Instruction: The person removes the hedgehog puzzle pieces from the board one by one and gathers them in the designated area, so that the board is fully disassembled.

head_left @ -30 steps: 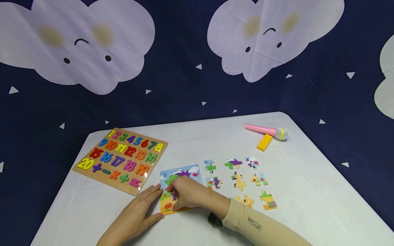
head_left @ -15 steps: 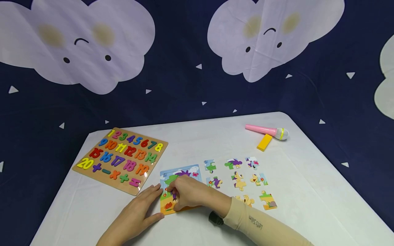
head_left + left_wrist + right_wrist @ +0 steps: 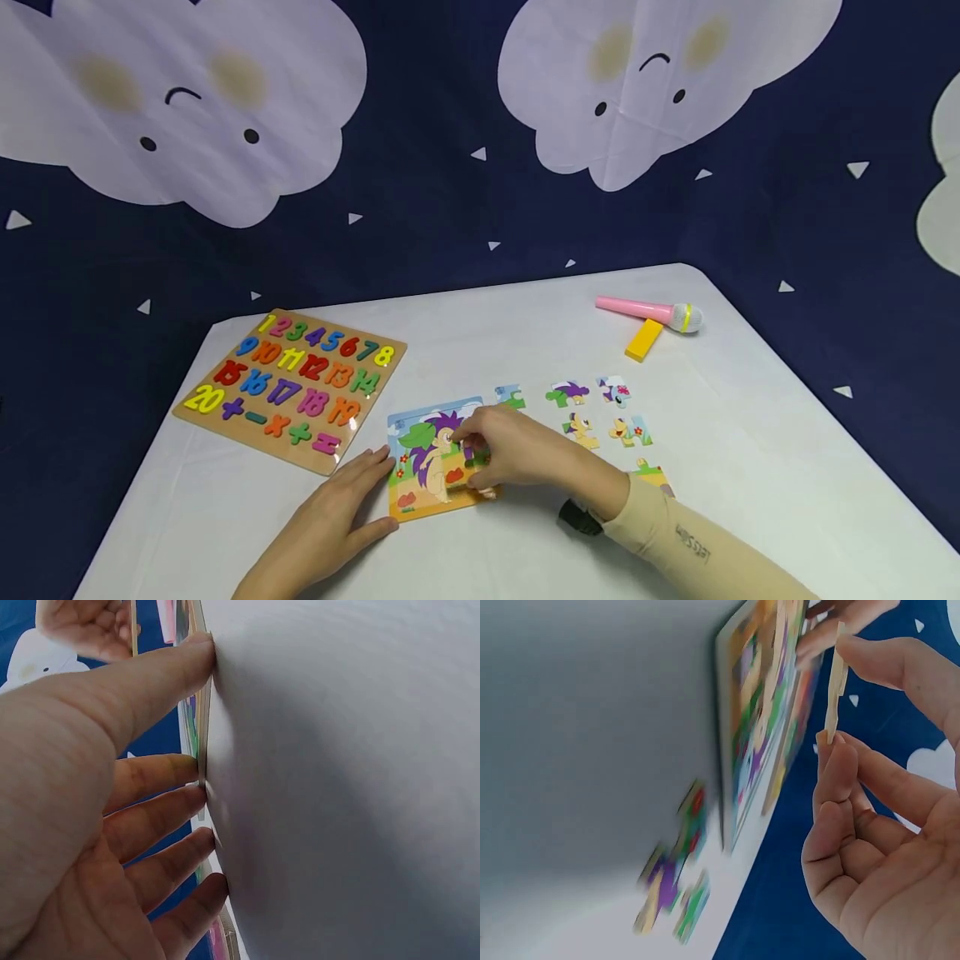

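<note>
A puzzle board point(image 3: 435, 511) with a purple-haired hedgehog picture lies flat on the white table. My left hand point(image 3: 333, 512) rests at its left edge; in the left wrist view the thumb and straight fingertips touch the board's side point(image 3: 202, 735). Over the board's right part, my right hand point(image 3: 521, 450) pinches a thin jigsaw piece point(image 3: 834, 694), seen edge-on in the right wrist view between thumb and fingers. Several loose jigsaw pieces point(image 3: 567, 394) lie to the right of the board, some hidden behind the right hand and forearm.
A wooden number board point(image 3: 262, 406) with coloured numerals and signs lies at the left. Toward the back right are a pink toy microphone point(image 3: 636, 309) and a yellow block point(image 3: 644, 340). A black device point(image 3: 580, 518) sits at the right wrist. Dark blue cloud-print cloth hangs behind.
The right hand has moved from the board's lower left part to its right side with the jigsaw piece, uncovering the hedgehog picture. The left hand stays put. The head view has shifted slightly.
</note>
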Motion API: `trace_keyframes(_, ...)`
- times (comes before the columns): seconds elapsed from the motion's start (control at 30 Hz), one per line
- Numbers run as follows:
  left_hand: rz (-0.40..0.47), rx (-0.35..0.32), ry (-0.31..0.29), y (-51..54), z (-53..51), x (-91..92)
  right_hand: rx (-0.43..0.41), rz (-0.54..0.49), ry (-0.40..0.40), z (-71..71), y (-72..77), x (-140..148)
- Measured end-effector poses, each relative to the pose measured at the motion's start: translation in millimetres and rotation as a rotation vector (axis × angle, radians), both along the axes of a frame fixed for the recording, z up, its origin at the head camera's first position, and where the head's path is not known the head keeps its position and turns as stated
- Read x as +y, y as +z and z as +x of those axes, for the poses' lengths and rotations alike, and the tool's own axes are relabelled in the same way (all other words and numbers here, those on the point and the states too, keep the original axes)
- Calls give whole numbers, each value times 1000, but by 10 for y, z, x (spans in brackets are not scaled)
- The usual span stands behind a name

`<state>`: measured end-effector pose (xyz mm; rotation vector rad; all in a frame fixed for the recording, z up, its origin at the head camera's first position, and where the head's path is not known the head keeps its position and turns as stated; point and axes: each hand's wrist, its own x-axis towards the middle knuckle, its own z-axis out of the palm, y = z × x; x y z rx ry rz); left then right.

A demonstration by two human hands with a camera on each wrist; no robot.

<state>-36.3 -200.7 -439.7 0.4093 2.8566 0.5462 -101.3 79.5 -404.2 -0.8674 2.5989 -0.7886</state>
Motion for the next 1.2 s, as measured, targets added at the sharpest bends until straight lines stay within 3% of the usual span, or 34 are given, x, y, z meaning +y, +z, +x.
trace_keyframes(0.53,-14,17,0,22,55,-62,60,41,-20,342,-103,675)
trace_keyframes(1.2,-8,-14,19,1,64,-86,36,-29,27,419,-240,783)
